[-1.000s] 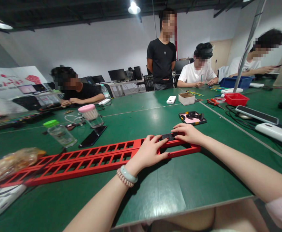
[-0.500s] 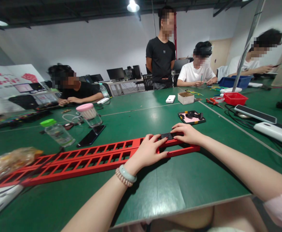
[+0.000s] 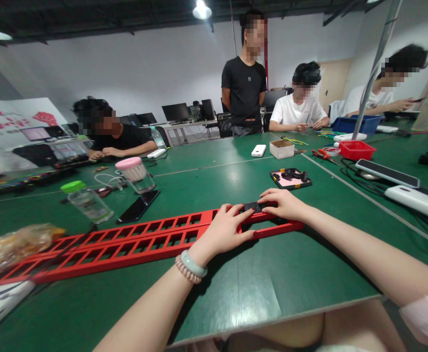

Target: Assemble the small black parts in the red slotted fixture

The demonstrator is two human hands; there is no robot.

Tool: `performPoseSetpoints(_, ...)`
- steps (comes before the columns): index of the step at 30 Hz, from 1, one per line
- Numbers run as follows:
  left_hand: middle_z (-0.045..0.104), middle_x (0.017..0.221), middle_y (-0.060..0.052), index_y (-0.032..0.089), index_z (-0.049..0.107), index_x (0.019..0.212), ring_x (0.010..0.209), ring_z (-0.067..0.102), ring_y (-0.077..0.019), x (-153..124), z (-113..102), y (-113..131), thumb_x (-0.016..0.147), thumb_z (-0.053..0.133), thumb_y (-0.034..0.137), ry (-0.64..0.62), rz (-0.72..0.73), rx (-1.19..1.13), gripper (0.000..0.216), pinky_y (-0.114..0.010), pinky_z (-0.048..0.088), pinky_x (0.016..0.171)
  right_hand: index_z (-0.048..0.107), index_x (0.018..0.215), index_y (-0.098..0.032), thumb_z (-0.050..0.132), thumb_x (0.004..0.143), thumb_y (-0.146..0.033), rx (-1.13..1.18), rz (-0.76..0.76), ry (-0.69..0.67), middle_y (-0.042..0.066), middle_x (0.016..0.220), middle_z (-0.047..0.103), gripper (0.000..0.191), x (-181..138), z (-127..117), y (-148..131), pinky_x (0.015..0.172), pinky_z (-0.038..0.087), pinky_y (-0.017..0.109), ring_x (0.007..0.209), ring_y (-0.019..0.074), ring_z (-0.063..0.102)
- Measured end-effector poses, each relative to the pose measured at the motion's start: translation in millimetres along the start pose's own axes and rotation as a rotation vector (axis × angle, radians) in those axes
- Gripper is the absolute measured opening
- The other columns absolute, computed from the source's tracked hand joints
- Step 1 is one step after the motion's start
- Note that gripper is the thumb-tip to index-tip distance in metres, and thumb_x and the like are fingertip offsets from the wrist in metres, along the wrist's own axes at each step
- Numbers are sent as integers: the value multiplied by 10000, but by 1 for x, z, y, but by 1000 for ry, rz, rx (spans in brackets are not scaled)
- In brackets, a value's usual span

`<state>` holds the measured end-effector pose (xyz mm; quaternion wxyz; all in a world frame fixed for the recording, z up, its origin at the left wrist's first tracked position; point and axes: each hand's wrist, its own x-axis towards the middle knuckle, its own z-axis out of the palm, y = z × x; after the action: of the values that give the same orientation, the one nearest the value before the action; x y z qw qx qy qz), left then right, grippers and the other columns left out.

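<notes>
A long red slotted rack (image 3: 140,240) lies across the green table (image 3: 258,283) in front of me. At its right end a small black part (image 3: 252,207) sits on the rack. My left hand (image 3: 223,230) rests on the rack, fingers curled, thumb under its front rail and fingertips touching the black part. My right hand (image 3: 285,203) pinches the same part from the right, pressing it onto the rack. A bead and jade bracelet is on my left wrist.
A black tray (image 3: 290,178) with pink lining and more black parts lies beyond my hands. Two jars (image 3: 87,200), a phone (image 3: 139,205), a cardboard box (image 3: 282,148), a red bin (image 3: 357,149) and white devices (image 3: 415,200) are around. Several other people sit or stand at the far side.
My hands have stayed on the black part at the rack's right end; the view shifted slightly. Nothing else has visibly moved.
</notes>
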<state>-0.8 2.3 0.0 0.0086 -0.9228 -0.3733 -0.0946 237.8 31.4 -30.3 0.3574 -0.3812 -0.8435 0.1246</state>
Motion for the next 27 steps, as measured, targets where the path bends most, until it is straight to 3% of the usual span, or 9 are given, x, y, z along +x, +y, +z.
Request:
performPoseSetpoints(18,449,1332,-102,292,462,1322,1139,374,-301,1,1,0,811,474,602,1,-2,-6,597,-479,331,983,701,971,-207,631,731,-193,27,21,-4,78,1019,669,250,0,0,-1,913,458,372,972,202,615)
performPoseSetpoints(27,455,1329,-101,286,474,1313,1138,373,-302,0,0,0,809,484,596,2,-6,-13,592,-481,336,980,644,954,-176,637,701,-192,68,161,-11,45,908,689,254,1,1,-2,772,498,325,811,176,635)
